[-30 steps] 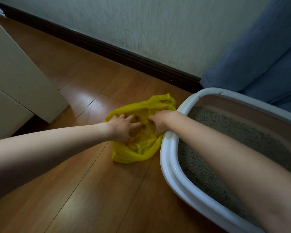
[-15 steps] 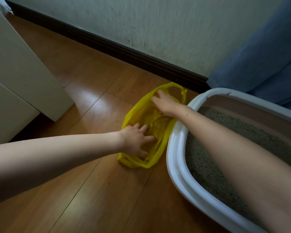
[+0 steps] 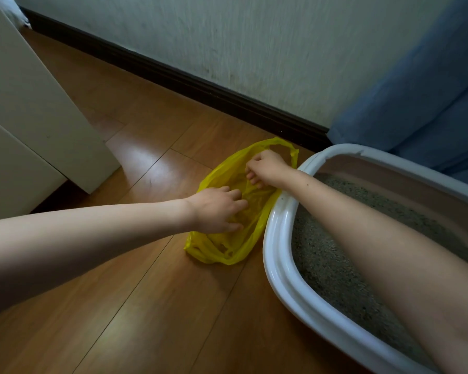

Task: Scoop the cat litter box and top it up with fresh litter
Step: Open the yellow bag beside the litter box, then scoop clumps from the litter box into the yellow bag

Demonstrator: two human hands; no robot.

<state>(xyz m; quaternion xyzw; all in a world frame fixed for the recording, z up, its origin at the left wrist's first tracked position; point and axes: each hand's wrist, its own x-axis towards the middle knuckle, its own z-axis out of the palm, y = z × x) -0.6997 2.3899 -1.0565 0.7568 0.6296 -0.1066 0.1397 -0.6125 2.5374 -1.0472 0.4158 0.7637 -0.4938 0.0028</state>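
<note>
1. Bag [image 3: 229, 248]: yellow plastic, crumpled, lying on the wood floor [image 3: 135, 306]; its right edge touches the outer rim of the litter box [image 3: 277, 255]; far end has a handle loop, near the dark baseboard [image 3: 189, 82].
2. Left hand [image 3: 216, 209]: palm down on the near half of the bag; fingers [image 3: 234, 197] spread and slightly bent, tips digging into the plastic; whether they grasp a fold, cannot tell.
3. Right hand [image 3: 268, 168]: at the far end of the bag; fingers curled, pinching the plastic; forearm crosses above the box rim.
4. Litter box: white rim, tan inner wall, on the floor at right; holds grey litter [image 3: 324, 268], granular.
5. Surroundings: white cabinet [image 3: 35, 109] at left; blue fabric [image 3: 427, 103] behind the box; pale wall [image 3: 254, 44] above the baseboard.
</note>
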